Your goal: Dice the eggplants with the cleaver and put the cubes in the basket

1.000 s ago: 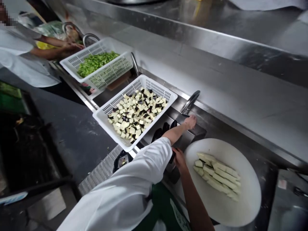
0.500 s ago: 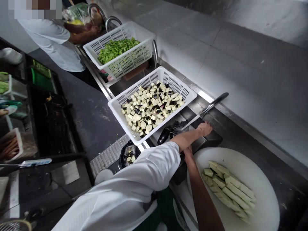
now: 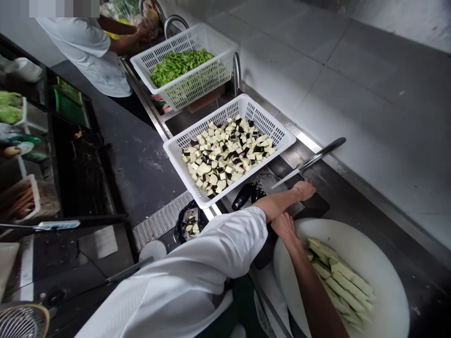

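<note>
Eggplants [image 3: 243, 197]: in the sink [image 3: 276, 167], dark and shiny, between the basket [image 3: 204, 201] and the basin [image 3: 391, 291]. Tap [image 3: 322, 154] running; its water [image 3: 285, 179] slants down and appears to land just beside them. Step in hand, by my judgement: rinsing.

Notes on doing it well. The stream ought to strike the eggplants themselves, not the sink next to them; each should be turned so every side meets water. A moderate flow seems best: splash could reach the cubes [image 3: 225, 159] in the basket on one side or the strips [image 3: 348, 281] in the basin on the other. My arms cross here, which I judge awkward; uncrossed, they should have freer reach.

Left hand [image 3: 306, 189]: stretched out near the tap, beyond the eggplants, apart from them. It looks partly curled, but the fingers are turned away; whether it grips or only touches something, I cannot tell.

Right hand [image 3: 283, 224]: tucked under my left forearm, close by the basin's rim. Fingertips hidden; how wide they stand, and what they hold, cannot be told.
</note>
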Tool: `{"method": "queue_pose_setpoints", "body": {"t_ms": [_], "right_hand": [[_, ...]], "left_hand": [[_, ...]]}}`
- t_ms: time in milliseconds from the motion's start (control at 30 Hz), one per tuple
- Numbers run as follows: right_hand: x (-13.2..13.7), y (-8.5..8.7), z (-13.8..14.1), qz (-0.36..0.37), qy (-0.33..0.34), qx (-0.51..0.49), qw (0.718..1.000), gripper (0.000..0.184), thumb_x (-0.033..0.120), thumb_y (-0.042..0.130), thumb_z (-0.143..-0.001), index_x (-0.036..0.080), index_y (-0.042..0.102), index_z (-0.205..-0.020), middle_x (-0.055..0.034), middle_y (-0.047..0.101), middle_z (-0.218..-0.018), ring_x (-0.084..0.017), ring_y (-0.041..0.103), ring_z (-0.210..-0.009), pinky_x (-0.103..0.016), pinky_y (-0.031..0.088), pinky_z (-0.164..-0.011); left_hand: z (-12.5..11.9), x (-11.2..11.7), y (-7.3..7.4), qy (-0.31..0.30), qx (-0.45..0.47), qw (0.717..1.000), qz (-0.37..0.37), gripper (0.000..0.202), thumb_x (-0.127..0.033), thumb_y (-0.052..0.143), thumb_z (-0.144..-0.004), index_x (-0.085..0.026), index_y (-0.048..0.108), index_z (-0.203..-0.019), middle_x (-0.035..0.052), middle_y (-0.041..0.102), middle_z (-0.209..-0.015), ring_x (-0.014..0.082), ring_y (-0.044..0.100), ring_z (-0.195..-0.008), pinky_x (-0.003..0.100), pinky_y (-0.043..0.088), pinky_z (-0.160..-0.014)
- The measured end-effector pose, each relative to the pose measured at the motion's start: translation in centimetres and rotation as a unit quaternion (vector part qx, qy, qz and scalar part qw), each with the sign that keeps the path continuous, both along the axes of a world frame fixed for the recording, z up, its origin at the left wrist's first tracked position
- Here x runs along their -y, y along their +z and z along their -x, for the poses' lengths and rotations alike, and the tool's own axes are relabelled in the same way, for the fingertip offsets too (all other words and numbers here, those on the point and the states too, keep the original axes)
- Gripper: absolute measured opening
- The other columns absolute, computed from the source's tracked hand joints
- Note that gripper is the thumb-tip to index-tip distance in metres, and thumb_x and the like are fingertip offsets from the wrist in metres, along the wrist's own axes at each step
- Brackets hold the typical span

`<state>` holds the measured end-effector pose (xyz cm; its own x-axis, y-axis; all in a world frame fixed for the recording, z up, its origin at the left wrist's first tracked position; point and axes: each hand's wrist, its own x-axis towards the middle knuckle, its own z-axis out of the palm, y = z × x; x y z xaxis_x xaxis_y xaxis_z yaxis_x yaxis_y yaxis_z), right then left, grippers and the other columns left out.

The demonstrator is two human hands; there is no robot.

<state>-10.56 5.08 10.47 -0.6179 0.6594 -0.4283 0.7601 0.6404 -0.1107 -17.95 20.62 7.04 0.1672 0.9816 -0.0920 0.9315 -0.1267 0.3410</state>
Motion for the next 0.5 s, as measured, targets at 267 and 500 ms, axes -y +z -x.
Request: {"method": "queue_pose_setpoints", "body": {"t_ms": [267, 500], "right_hand": [[2.9, 1.7, -4.2, -0.073, 0.051, 0.012, 0.996, 0.057, 0.004, 0.046, -0.091, 0.008, 0.053, -0.148, -0.0229, 0.064, -0.127, -0.028, 0.065, -0.114, -0.032, 0.048, -0.096], [4.5, 2.1, -6.7, -0.093, 0.051, 0.003, 0.994, 0.063, 0.003, 0.046, -0.084, 0.012, 0.056, -0.146, -0.0199, 0.066, -0.128, -0.028, 0.066, -0.115, -0.033, 0.051, -0.098]], "left_hand": [[0.0, -0.2, 0.3, -0.004, 0.021, 0.999, 0.023, 0.031, -0.006, 0.053, -0.095, -0.006, 0.078, -0.112, 0.0245, 0.072, -0.12, 0.0327, 0.063, -0.122, 0.037, 0.056, -0.095], [1.6, -2.1, 0.9, -0.023, 0.058, 0.998, 0.024, 0.024, 0.0, 0.059, -0.088, -0.01, 0.08, -0.087, 0.0234, 0.076, -0.101, 0.0302, 0.074, -0.094, 0.04, 0.057, -0.086]]}}
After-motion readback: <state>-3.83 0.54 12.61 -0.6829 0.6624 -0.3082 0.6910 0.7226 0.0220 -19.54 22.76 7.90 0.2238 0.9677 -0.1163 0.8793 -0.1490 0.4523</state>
